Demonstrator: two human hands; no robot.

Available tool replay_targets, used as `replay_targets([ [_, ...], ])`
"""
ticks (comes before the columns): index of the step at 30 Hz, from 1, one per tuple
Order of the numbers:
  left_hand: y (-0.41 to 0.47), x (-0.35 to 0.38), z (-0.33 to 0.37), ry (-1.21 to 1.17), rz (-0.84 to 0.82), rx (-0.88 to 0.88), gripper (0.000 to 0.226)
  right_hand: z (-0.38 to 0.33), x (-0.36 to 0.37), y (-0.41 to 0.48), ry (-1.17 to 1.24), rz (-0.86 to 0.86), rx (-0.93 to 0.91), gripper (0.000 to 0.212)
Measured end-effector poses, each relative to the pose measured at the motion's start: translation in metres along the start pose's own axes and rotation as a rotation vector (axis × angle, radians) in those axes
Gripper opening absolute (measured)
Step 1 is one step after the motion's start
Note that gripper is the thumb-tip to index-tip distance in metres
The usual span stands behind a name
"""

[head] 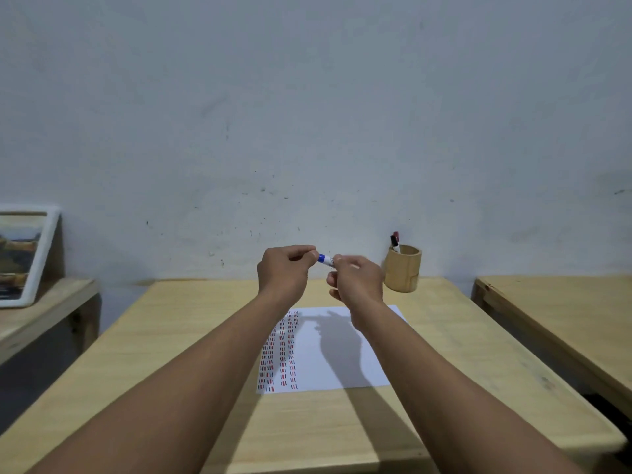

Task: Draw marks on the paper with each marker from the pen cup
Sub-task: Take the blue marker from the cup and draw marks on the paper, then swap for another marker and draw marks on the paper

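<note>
Dim, even indoor light, soft overall. The arms cast a dark shadow on the paper (342, 350) and desk (461, 336) toward 6 o'clock. The right hand (357, 280) is motion-blurred; wide-angle bending shows at 3 and 9 o'clock.

Light wood table (178, 336): marked paper (342, 364) lies mid-table, wooden pen cup (403, 273) stands at far edge.

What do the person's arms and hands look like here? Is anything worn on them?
Both forearms are bare along all that shows of them; no sleeve is visible. The left hand and the right hand wear no gloves. I see no watch, bracelet or ring on either wrist or hand, though the fingers are too small to check closely.
</note>
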State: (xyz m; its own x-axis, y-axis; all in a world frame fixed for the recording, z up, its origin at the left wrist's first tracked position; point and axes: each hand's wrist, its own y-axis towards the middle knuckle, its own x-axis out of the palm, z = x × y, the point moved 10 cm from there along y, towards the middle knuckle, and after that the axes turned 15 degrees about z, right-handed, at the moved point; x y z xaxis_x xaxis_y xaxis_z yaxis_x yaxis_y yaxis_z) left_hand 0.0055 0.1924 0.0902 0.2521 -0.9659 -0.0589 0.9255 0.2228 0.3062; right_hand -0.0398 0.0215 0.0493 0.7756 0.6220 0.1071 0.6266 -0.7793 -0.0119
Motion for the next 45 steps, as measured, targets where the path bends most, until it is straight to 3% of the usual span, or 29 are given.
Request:
replay_targets([
  [2,0.000,0.003,0.009,0.017,0.023,0.033,0.017,-0.009,-0.002,0.000,-0.152,-0.036,-0.106,0.025],
  [7,0.000,0.023,0.027,0.044,0.022,0.099,0.019,-0.030,-0.010,0.009,-0.487,-0.079,-0.403,0.015],
  [11,-0.001,0.044,0.034,0.037,0.000,0.117,0.021,-0.040,-0.025,0.022,-0.620,-0.061,-0.528,0.015],
  [20,-0.002,0.123,0.019,0.062,-0.121,0.087,0.025,-0.055,-0.058,0.080,-0.637,0.005,-0.540,0.013],
  [26,0.006,0.186,-0.015,0.201,-0.203,0.129,0.034,-0.075,-0.078,0.140,-0.549,0.101,-0.517,0.018],
  [36,0.009,0.280,-0.075,0.298,-0.349,0.072,0.084,-0.093,-0.090,0.218,-0.538,0.218,-0.625,0.017],
  [41,0.010,0.298,-0.077,0.242,-0.355,0.095,0.062,-0.064,-0.075,0.243,-0.637,0.153,-0.578,0.013],
  [45,0.009,0.303,-0.081,0.257,-0.354,0.131,0.048,-0.039,-0.068,0.259,-0.733,0.122,-0.510,0.026],
])
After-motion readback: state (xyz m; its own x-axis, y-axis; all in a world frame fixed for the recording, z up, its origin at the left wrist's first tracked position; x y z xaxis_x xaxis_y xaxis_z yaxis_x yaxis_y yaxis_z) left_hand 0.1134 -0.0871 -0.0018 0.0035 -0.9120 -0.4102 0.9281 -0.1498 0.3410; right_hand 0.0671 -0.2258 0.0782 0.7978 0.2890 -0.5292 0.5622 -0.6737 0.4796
